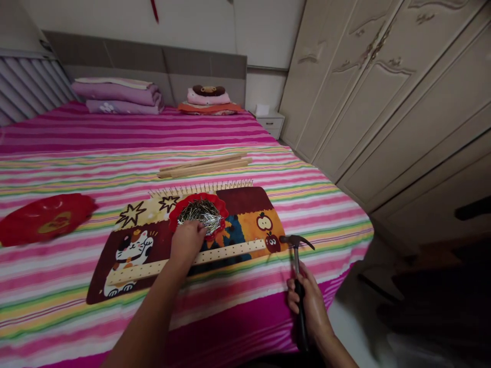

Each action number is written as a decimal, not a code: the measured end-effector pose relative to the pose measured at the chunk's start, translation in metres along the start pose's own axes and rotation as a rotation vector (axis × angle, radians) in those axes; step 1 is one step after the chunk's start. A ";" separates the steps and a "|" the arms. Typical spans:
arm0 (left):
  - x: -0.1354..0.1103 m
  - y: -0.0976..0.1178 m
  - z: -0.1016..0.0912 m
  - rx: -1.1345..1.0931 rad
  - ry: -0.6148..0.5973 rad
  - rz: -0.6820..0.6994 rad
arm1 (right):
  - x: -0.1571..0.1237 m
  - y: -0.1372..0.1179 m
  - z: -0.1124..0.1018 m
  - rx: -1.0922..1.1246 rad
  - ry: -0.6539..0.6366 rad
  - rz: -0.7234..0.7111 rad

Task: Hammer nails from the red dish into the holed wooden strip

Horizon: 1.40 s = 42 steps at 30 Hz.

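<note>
My left hand (pixel 188 236) reaches over the near rim of a red scalloped bowl (pixel 174 210) full of loose nails (pixel 203 212). Its fingers are drawn together at the nails, and what they pinch is hidden. My right hand (pixel 307 296) grips a claw hammer (pixel 296 255) by its black handle, with the metal head up, near the mat's right edge. A pale wooden strip (pixel 230 250) with rows of small holes lies across the patterned mat (pixel 97 276), passing behind my left wrist. Behind the bowl is another strip (pixel 184 191) with a row of upright nails.
Several plain wooden strips (pixel 207 166) lie on the striped bedsheet (pixel 126 166) beyond the mat. A red dish (pixel 46 217) is at the left. Folded bedding (pixel 118 94) sits by the headboard. The bed's edge drops off to the right, towards a wardrobe (pixel 368 102).
</note>
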<state>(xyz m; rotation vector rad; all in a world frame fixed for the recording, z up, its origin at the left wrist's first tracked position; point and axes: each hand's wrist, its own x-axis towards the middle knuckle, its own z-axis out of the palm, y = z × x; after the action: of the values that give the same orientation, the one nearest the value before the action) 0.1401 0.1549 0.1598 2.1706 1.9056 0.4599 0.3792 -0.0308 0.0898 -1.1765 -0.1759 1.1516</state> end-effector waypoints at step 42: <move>0.010 -0.005 -0.026 0.152 -0.148 -0.071 | 0.004 0.000 -0.003 0.035 -0.014 0.025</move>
<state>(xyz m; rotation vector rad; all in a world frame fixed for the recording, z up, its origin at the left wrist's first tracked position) 0.1272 0.1647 0.1831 2.1513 1.9859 0.1421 0.3825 -0.0300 0.0866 -1.1433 -0.1513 1.1808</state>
